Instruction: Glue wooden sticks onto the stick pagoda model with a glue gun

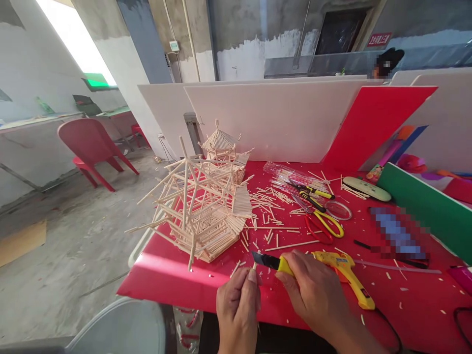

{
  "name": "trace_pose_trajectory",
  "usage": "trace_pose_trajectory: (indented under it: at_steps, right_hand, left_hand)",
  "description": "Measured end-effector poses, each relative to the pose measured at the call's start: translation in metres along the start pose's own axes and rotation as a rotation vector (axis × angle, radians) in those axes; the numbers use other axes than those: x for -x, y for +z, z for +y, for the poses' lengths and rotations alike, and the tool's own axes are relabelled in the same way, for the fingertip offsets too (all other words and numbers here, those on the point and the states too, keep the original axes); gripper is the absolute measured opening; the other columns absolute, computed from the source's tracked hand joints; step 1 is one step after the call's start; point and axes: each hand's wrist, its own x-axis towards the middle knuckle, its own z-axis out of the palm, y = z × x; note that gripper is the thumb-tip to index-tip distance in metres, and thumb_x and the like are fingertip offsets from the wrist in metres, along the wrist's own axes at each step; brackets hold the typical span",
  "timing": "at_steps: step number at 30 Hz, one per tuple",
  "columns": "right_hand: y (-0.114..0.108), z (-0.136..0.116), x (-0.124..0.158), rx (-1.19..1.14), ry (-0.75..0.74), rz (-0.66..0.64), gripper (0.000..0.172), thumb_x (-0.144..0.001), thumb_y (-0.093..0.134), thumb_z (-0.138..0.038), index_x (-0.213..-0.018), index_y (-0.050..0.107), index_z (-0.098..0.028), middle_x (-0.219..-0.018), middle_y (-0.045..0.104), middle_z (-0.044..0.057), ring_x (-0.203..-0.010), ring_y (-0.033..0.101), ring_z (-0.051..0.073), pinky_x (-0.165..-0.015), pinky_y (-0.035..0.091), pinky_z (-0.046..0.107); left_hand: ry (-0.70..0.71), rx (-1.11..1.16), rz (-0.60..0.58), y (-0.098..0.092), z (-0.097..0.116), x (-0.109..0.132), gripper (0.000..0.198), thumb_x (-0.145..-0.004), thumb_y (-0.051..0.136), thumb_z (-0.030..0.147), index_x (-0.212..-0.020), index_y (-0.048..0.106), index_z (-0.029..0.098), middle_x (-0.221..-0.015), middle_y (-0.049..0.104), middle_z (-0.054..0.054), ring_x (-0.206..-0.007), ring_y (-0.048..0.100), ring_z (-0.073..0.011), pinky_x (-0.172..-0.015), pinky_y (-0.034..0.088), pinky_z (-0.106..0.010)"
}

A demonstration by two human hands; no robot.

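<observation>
My right hand (313, 290) grips a yellow utility knife (283, 265) with a dark blade pointing left. Just left of it, my left hand (239, 300) is closed on a thin wooden stick (254, 264), whose tip pokes up between thumb and fingers. The blade lies at or very near that tip; I cannot tell whether they touch. Beyond my hands stands a pavilion model (206, 216) built of wooden sticks, with an open frame in front and a slatted pointed roof (219, 138) behind. Cut stick pieces (269, 201) are scattered to its right.
A yellow glue gun (346, 273) with a cord lies right of my right hand. Scissors (330, 223), pliers (313, 191) and a clear roll of tape (338, 210) lie farther back on the red table (165, 280). White boards (265, 118) stand behind. A grey bin (121, 327) is at lower left.
</observation>
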Motion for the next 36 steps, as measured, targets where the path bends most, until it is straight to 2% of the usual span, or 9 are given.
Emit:
trace_pose_trajectory:
  at_steps: [3, 7, 9, 14, 17, 20, 25, 30, 36]
  right_hand:
    - [-0.001, 0.035, -0.005, 0.107, 0.136, -0.027, 0.041, -0.100, 0.032, -0.047, -0.087, 0.059, -0.020, -0.067, 0.062, 0.004, -0.060, 0.060, 0.019, -0.056, 0.036, 0.028]
    - [-0.023, 0.078, -0.011, 0.362, 0.645, 0.048, 0.048, -0.101, 0.026, -0.050, -0.097, 0.062, -0.018, -0.060, 0.063, 0.006, -0.043, 0.051, 0.018, -0.044, 0.022, 0.028]
    - [-0.032, 0.070, -0.010, 0.215, 0.513, 0.064, 0.043, -0.100, 0.031, -0.051, -0.099, 0.061, -0.020, -0.069, 0.068, 0.006, -0.052, 0.058, 0.019, -0.047, 0.030, 0.028]
    - [-0.019, -0.003, 0.002, -0.167, 0.086, -0.115, 0.032, -0.102, 0.035, -0.042, -0.089, 0.056, -0.022, -0.072, 0.065, 0.001, -0.064, 0.063, 0.016, -0.058, 0.040, 0.026]
    - [-0.004, -0.015, 0.006, -0.067, 0.038, -0.035, 0.036, -0.102, 0.032, -0.044, -0.092, 0.058, -0.020, -0.080, 0.067, 0.006, -0.069, 0.063, 0.018, -0.062, 0.041, 0.028]
    - [0.001, 0.016, 0.003, 0.032, 0.073, -0.035, 0.046, -0.101, 0.027, -0.049, -0.091, 0.061, -0.019, -0.079, 0.068, 0.009, -0.067, 0.063, 0.020, -0.061, 0.040, 0.029]
    - [-0.023, 0.083, -0.006, 0.210, 0.642, -0.047, 0.052, -0.100, 0.023, -0.053, -0.094, 0.062, -0.019, -0.066, 0.066, 0.007, -0.047, 0.056, 0.020, -0.044, 0.026, 0.028]
    - [-0.033, 0.031, -0.002, -0.213, 0.244, -0.185, 0.035, -0.100, 0.035, -0.048, -0.086, 0.057, -0.024, -0.066, 0.065, 0.001, -0.057, 0.061, 0.017, -0.052, 0.037, 0.025]
    - [-0.007, -0.008, 0.005, -0.124, 0.064, -0.099, 0.035, -0.102, 0.031, -0.043, -0.094, 0.056, -0.019, -0.077, 0.065, 0.004, -0.068, 0.061, 0.018, -0.060, 0.039, 0.027]
  left_hand:
    - [0.050, -0.020, 0.016, -0.007, -0.003, 0.003, 0.044, -0.080, 0.066, 0.053, -0.053, 0.058, 0.019, -0.044, 0.043, 0.002, -0.044, 0.037, -0.0107, -0.043, 0.032, -0.023]
    - [0.089, -0.052, 0.028, -0.014, -0.010, 0.005, 0.043, -0.083, 0.062, 0.052, -0.057, 0.059, 0.018, -0.045, 0.043, 0.002, -0.042, 0.036, -0.0099, -0.041, 0.030, -0.023]
    - [0.066, -0.056, -0.014, -0.012, -0.012, 0.003, 0.043, -0.084, 0.062, 0.052, -0.058, 0.058, 0.018, -0.046, 0.042, 0.003, -0.044, 0.035, -0.0095, -0.042, 0.030, -0.022]
    - [0.083, -0.100, -0.058, -0.001, -0.013, -0.006, 0.043, -0.086, 0.060, 0.051, -0.059, 0.056, 0.018, -0.050, 0.045, 0.002, -0.047, 0.037, -0.0098, -0.043, 0.030, -0.021]
    - [0.075, -0.086, -0.057, -0.001, -0.016, -0.005, 0.044, -0.084, 0.062, 0.051, -0.055, 0.057, 0.018, -0.048, 0.046, 0.001, -0.045, 0.038, -0.0101, -0.042, 0.031, -0.022]
    - [0.098, -0.075, -0.013, -0.006, -0.019, 0.001, 0.044, -0.084, 0.062, 0.051, -0.054, 0.058, 0.019, -0.045, 0.046, 0.001, -0.043, 0.038, -0.0104, -0.041, 0.032, -0.023]
    - [0.160, -0.122, 0.023, -0.013, -0.014, 0.010, 0.042, -0.086, 0.061, 0.048, -0.055, 0.060, 0.020, -0.044, 0.046, 0.001, -0.041, 0.039, -0.0109, -0.041, 0.033, -0.024]
    - [0.114, -0.146, -0.006, -0.002, -0.011, 0.004, 0.041, -0.087, 0.061, 0.047, -0.059, 0.056, 0.018, -0.050, 0.042, 0.002, -0.046, 0.036, -0.0097, -0.043, 0.029, -0.022]
    - [0.119, -0.160, -0.003, 0.000, -0.011, 0.001, 0.041, -0.087, 0.060, 0.046, -0.057, 0.052, 0.019, -0.052, 0.044, 0.002, -0.047, 0.038, -0.0098, -0.044, 0.032, -0.021]
